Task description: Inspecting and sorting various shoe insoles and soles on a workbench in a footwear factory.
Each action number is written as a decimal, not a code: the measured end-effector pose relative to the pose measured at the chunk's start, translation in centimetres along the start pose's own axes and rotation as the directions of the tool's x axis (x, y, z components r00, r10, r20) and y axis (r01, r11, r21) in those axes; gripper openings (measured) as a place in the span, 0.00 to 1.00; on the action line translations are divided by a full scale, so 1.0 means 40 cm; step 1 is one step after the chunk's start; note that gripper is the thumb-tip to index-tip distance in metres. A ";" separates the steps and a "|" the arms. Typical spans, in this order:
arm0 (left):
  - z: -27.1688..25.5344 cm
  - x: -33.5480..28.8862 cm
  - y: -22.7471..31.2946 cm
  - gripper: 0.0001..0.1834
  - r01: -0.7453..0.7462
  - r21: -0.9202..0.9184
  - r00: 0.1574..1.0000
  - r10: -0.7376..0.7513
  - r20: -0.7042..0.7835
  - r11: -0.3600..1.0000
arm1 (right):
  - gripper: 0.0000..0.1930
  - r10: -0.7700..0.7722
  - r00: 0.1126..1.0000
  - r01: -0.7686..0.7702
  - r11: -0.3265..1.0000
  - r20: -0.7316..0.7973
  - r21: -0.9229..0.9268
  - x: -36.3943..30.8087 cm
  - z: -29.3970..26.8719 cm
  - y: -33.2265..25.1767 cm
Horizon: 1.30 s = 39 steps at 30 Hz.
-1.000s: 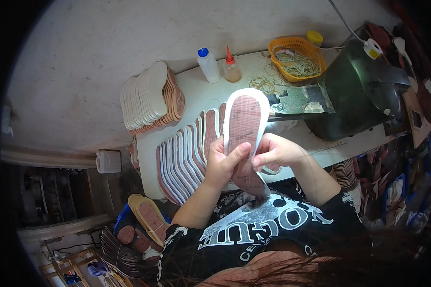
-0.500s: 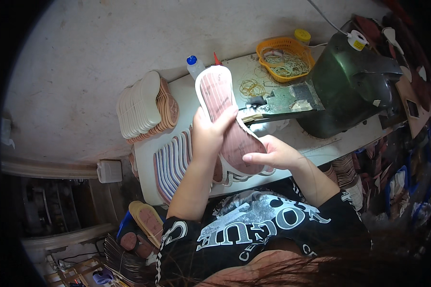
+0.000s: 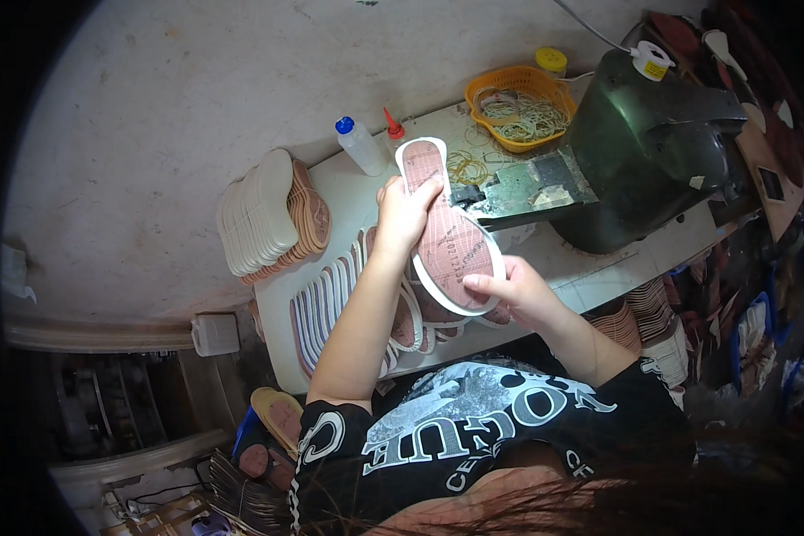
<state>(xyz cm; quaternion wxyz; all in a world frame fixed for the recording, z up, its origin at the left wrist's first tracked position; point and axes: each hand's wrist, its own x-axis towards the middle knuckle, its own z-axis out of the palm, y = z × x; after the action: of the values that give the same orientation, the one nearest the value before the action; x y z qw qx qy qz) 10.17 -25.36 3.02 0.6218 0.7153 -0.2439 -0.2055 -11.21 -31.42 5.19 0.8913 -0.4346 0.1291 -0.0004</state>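
Note:
A shoe insole, pinkish brown with a white rim, is held up above the table between both hands. My left hand grips it at the narrow waist, thumb across the face and fingers behind. My right hand pinches the wide end, thumb on the face and fingers hidden beneath. Just beyond the insole's waist is the arm of a dark green machine. Under and left of my hands lies a fanned row of white-edged insoles, partly covered by my left forearm.
At the far left stand stacked white and brown insoles. A blue-capped bottle, a red-tipped bottle and an orange basket of rubber bands line the back of the white table. More insole stacks sit low at the right.
The insole has swung lower and nearer, its face now turned more fully upward, away from the machine arm. Both hands keep hold of it. The view has shifted slightly.

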 end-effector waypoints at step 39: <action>-0.152 0.009 0.153 0.26 -0.083 0.631 0.874 -0.248 0.418 0.771 | 0.22 -0.029 0.976 0.048 0.996 -0.217 0.080 0.122 0.070 -0.025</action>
<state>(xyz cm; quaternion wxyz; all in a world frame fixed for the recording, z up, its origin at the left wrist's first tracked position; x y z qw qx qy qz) 13.52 -21.44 9.96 0.2553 0.8184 -0.4113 -0.3095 -5.73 -30.43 6.48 0.8896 -0.3961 0.2163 -0.0702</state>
